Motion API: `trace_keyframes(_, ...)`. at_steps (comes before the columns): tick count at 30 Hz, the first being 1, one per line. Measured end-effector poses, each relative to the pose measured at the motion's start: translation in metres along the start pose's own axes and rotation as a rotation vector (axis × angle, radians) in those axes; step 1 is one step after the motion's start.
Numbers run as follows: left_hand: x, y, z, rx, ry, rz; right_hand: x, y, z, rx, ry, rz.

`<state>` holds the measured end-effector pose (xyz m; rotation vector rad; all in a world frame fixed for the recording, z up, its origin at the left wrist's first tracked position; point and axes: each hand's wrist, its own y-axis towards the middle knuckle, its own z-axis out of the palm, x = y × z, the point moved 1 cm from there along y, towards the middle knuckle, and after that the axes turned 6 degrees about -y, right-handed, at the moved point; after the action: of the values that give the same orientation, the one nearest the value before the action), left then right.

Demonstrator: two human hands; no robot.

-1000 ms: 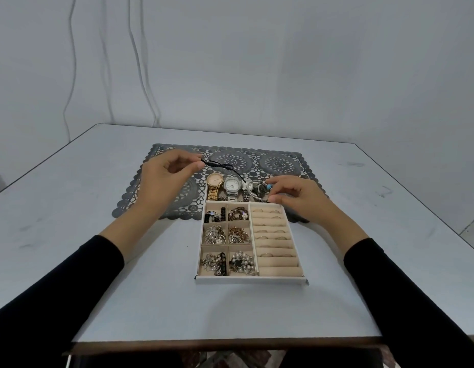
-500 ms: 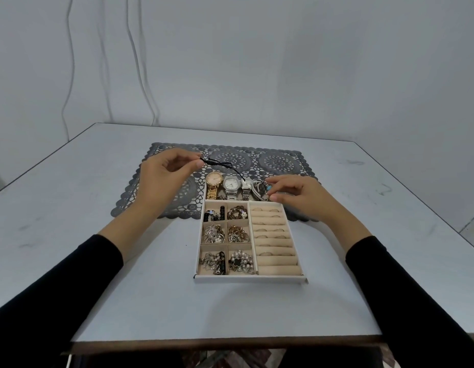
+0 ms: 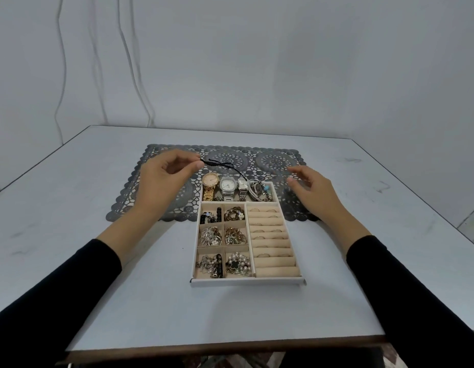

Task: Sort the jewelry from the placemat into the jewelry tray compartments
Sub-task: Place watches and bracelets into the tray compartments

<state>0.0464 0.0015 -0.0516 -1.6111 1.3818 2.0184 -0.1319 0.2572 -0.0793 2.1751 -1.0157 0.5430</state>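
Note:
A white jewelry tray (image 3: pixel 246 281) stands on the table, its far end lying on a dark lace placemat (image 3: pixel 273 162). My left hand (image 3: pixel 164 181) pinches the end of a black cord (image 3: pixel 220 164) above the placemat; the cord trails right and down to a beaded bracelet (image 3: pixel 261 191) lying in the tray's far compartment beside three watches (image 3: pixel 226 185). My right hand (image 3: pixel 313 188) hovers to the right of that compartment, fingers relaxed, holding nothing. Six small compartments hold clustered jewelry (image 3: pixel 237 264). Beige ring rolls (image 3: pixel 273 244) fill the right side.
The pale table (image 3: pixel 124 274) extends around the tray, with its front edge close to me and its right edge near a wall. Thin cables (image 3: pixel 129 62) hang down the wall behind the table.
My right hand has let go of the beaded bracelet and drawn away to the right, opening. My left hand still holds the cord's end in the same place.

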Motion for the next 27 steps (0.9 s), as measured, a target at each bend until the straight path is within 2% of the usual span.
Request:
trace_keyframes(3,0.002,0.000,0.008,0.043,0.007,-0.005,-0.007,-0.002,0.000,0.064,-0.144,-0.027)
trace_keyframes(12,0.002,0.005,0.038,0.201,-0.007,-0.046,-0.015,-0.018,-0.001,0.251,-0.320,0.002)
trace_keyframes(17,-0.002,0.010,0.053,0.234,-0.024,-0.056,-0.016,-0.018,-0.001,0.265,-0.342,-0.006)
trace_keyframes(27,0.007,0.016,0.057,0.304,0.119,-0.071,-0.016,-0.017,-0.001,0.277,-0.345,-0.010)
